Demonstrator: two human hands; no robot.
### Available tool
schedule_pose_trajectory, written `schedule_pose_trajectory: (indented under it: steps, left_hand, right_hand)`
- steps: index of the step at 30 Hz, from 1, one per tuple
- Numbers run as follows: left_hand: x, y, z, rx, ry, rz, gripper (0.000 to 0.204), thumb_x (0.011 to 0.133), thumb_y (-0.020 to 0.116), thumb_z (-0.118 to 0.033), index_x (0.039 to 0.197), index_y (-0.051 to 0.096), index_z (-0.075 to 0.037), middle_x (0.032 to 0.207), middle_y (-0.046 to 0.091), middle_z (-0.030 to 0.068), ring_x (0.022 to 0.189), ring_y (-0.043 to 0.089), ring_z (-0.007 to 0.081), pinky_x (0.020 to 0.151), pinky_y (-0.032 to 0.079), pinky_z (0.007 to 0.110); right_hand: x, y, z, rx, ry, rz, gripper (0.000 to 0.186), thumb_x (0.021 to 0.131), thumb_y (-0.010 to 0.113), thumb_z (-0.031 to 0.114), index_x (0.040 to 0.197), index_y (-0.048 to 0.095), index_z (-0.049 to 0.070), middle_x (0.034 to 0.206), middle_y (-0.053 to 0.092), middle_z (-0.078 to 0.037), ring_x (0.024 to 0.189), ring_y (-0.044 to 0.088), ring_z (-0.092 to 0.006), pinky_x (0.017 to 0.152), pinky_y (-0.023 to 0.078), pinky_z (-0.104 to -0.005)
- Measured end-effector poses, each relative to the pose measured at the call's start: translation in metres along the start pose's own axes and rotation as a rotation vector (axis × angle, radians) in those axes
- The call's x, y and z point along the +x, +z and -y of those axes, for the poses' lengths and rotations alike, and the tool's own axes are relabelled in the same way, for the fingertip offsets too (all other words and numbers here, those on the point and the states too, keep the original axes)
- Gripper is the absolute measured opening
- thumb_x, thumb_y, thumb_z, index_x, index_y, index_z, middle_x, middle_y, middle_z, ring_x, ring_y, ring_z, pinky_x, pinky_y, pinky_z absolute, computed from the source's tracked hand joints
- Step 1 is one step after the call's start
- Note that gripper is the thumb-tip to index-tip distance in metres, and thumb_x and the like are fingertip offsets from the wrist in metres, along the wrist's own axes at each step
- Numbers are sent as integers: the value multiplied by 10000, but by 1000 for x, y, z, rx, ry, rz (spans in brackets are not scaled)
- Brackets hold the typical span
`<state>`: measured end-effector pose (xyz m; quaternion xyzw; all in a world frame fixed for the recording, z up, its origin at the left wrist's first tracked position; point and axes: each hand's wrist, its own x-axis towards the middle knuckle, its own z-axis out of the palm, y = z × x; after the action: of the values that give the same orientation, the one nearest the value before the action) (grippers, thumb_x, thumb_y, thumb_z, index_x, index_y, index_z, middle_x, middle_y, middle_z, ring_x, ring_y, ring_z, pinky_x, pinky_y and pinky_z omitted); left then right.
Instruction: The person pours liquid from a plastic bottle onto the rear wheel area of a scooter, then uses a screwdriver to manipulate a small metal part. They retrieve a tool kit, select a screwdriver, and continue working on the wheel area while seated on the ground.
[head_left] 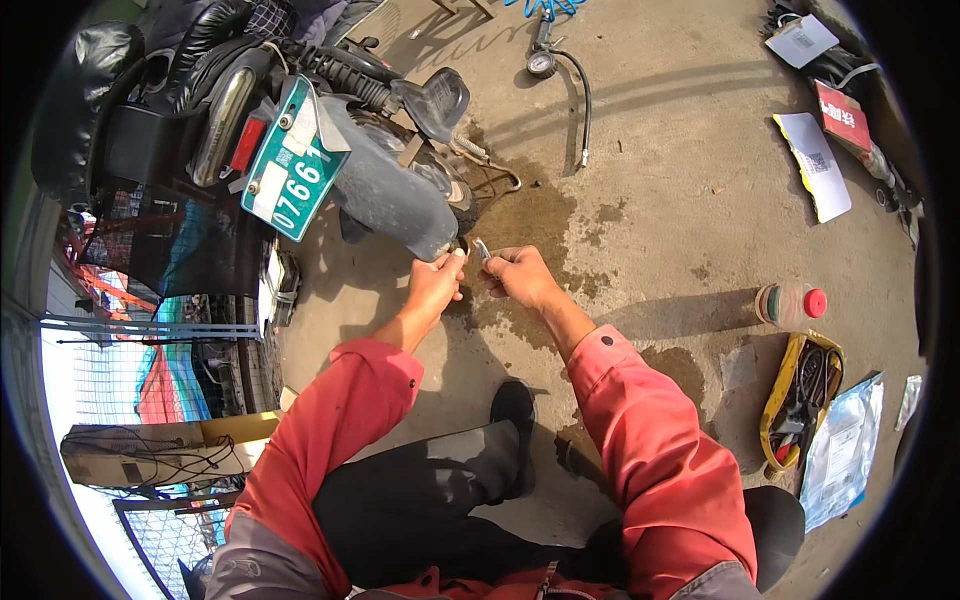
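Observation:
My left hand point(438, 282) is closed at the lower tip of the scooter's grey rear mudguard point(390, 195), thumb raised beside a small dark part; exactly what it grips is unclear. My right hand point(520, 275) is just right of it, pinching a small silver metal piece point(482, 249) that points up-left. The scooter's rear wheel point(460, 200) is partly hidden behind the mudguard. A green licence plate point(295, 160) is mounted above the mudguard, next to a red tail light point(250, 140).
A pressure gauge with black hose point(542, 63) lies on the concrete floor point(660, 200) at the top. Packages point(840, 120) line the right edge. A red-capped bottle point(780, 303), yellow tool bag point(800, 400) and plastic packet point(840, 450) sit at right. A wired cardboard box point(160, 450) is at left.

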<state>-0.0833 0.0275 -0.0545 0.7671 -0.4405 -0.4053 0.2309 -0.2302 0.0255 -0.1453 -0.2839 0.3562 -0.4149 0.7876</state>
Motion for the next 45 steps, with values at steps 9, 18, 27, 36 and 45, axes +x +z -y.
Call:
schedule_pose_trajectory:
  steps: [9, 18, 27, 36, 45]
  left_hand:
    - [26, -6, 12, 4, 169, -163, 193, 935, 673, -191, 949, 663, 1, 724, 601, 37, 543, 537, 88, 449, 472, 243]
    - [41, -11, 23, -13, 204, -162, 197, 945, 658, -175, 958, 656, 22, 735, 603, 43, 548, 535, 94, 459, 483, 247]
    - [40, -12, 24, -27, 177, -148, 195, 943, 662, -178, 967, 668, 15, 736, 602, 45, 550, 536, 99, 465, 474, 246]
    - [39, -11, 23, -25, 201, -136, 166, 933, 664, -146, 968, 667, 16, 742, 607, 47, 558, 540, 100, 461, 473, 244]
    - [42, -14, 29, -47, 182, -135, 158, 935, 658, -130, 978, 644, 21, 842, 661, 65, 604, 555, 98, 462, 483, 249]
  right_hand:
    - [13, 2, 18, 201, 84, 60, 225, 946, 516, 146, 946, 659, -27, 813, 664, -61, 606, 547, -103, 543, 476, -263]
    - [23, 2, 24, 305, 158, 49, 199, 933, 507, 133, 873, 611, -25, 802, 669, -98, 586, 556, -117, 496, 456, -261]
    - [20, 4, 32, 418, 226, 54, 171, 935, 495, 146, 894, 556, -8, 790, 650, -112, 572, 520, -120, 471, 423, -256]
    - [33, -3, 24, 696, 381, 58, 203, 950, 469, 176, 906, 544, -8, 771, 633, -110, 546, 525, -121, 437, 431, -250]
    - [37, -6, 17, 881, 457, 198, 291, 979, 435, 202, 841, 538, -33, 740, 597, -93, 544, 515, -120, 445, 453, -226]
